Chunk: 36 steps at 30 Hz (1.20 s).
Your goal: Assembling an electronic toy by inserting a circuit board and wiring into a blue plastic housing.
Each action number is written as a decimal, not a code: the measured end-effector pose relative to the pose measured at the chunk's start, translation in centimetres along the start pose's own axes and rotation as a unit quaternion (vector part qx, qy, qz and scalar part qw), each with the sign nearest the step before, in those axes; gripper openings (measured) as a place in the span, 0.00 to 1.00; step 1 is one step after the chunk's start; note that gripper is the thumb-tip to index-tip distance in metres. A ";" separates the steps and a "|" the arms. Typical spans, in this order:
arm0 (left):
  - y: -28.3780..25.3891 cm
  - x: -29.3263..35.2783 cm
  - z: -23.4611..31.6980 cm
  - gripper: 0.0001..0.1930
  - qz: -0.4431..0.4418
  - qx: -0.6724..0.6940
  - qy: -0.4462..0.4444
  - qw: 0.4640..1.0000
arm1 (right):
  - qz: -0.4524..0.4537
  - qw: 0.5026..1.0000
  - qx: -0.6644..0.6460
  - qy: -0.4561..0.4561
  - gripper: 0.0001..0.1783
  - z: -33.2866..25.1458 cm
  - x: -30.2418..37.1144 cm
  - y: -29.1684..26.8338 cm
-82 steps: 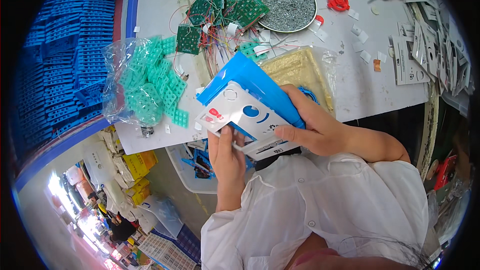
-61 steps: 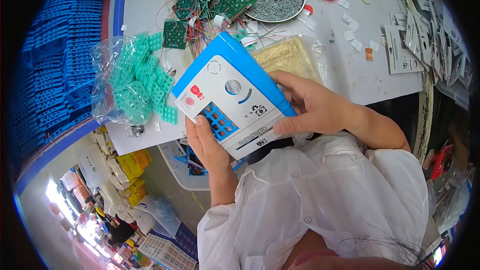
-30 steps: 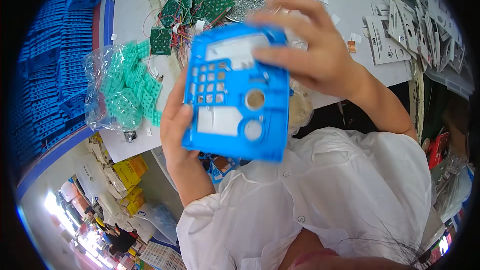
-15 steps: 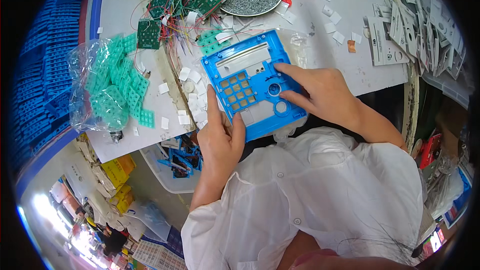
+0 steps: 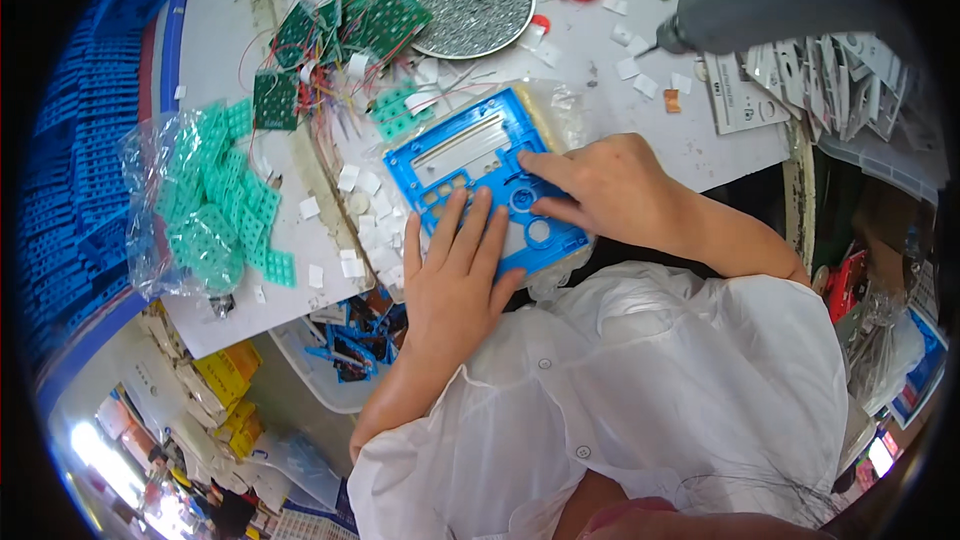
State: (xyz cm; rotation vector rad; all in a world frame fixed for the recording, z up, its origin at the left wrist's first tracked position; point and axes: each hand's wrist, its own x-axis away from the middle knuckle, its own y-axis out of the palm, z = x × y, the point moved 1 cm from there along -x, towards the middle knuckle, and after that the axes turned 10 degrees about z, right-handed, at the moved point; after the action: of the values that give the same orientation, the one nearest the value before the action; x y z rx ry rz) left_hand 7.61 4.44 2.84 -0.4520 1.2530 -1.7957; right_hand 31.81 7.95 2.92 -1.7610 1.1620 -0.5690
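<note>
From my remote seat I see the blue plastic casing panel lying inner side up, directly under both grips, near the edge of the counter, with a yellow plastic-wrapped pad showing beneath its far edge. My left grip is unclenched, its spread fingers flat across the small square openings, palm toward the near edge. My right grip reaches in from the right: thumb and index finger touch the panel, parted, around its round openings; the other fingers are hidden, so I cannot tell whether they clasp anything. White tabs lie just left of the panel; green circuit boards sit beyond it.
</note>
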 end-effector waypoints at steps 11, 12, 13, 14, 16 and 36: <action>1.0 0.5 -0.2 0.38 -0.035 0.021 -0.007 0.999 | 0.205 0.954 -0.151 0.157 0.16 13.6 -6.4 -3.1; 1.0 0.5 -0.1 0.38 -0.034 0.022 -0.005 0.999 | 0.257 0.956 -0.107 0.094 0.17 15.8 -8.2 -3.0; 0.9 0.4 -0.1 0.38 -0.033 0.024 -0.003 0.999 | 0.242 0.965 -0.068 0.079 0.15 16.6 -9.9 -3.4; 0.9 0.3 -0.1 0.38 -0.033 0.024 -0.001 0.999 | 0.227 0.971 -0.031 0.062 0.14 17.0 -11.8 -3.4; 0.8 0.3 -0.2 0.38 -0.034 0.026 -0.003 0.999 | 0.205 0.977 0.058 0.015 0.12 17.7 -14.9 -2.9; -0.2 -2.1 2.8 0.09 -0.088 0.533 -0.229 0.810 | 0.208 0.973 -0.085 -0.056 0.16 0.6 3.8 -2.9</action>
State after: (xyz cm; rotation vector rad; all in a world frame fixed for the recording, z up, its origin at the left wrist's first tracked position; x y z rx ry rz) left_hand 10.67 4.61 4.65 -0.2987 -0.2240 -2.0548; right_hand 35.37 5.21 4.81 -1.6000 1.4803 -0.1203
